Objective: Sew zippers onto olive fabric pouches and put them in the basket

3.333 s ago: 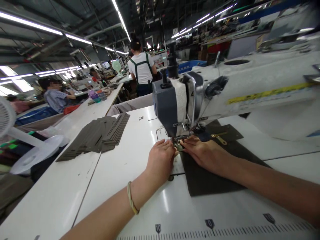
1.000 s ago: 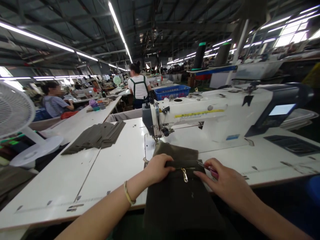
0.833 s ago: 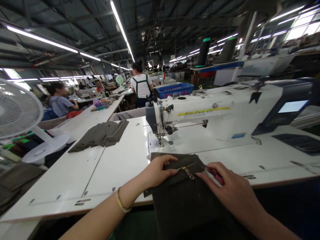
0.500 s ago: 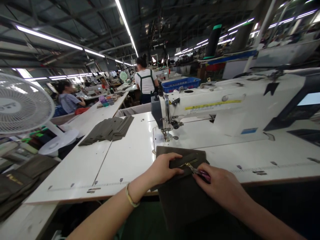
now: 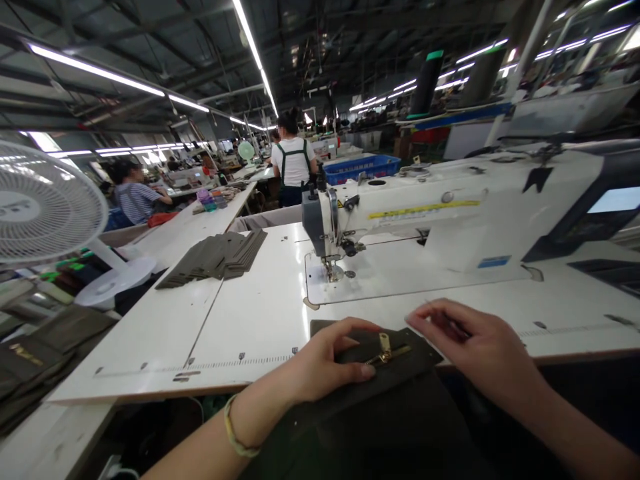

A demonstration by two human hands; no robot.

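A dark olive fabric piece (image 5: 400,393) with a short zipper lies over the table's front edge and hangs down toward me. Its gold zipper pull (image 5: 385,343) stands up from the cloth. My left hand (image 5: 333,360) grips the fabric left of the zipper, with the thumb on top beside the teeth and the fingers along the far edge. Just off the fabric's right corner is my right hand (image 5: 465,340), raised, with thumb and forefinger pinched together and the other fingers curled. Something dark shows inside the curl, too hidden to name.
A white sewing machine (image 5: 425,213) stands behind the fabric, its needle area (image 5: 331,270) straight ahead. Stacked olive fabric pieces (image 5: 215,257) lie on the white table (image 5: 250,313) at left. A fan (image 5: 50,207) is far left. Two people work beyond, near a blue crate (image 5: 363,168).
The fabric has moved toward me, and the zipper pull now stands up. My right hand has lifted off the zipper to the right; the purple-handled snips it held there no longer show clearly.
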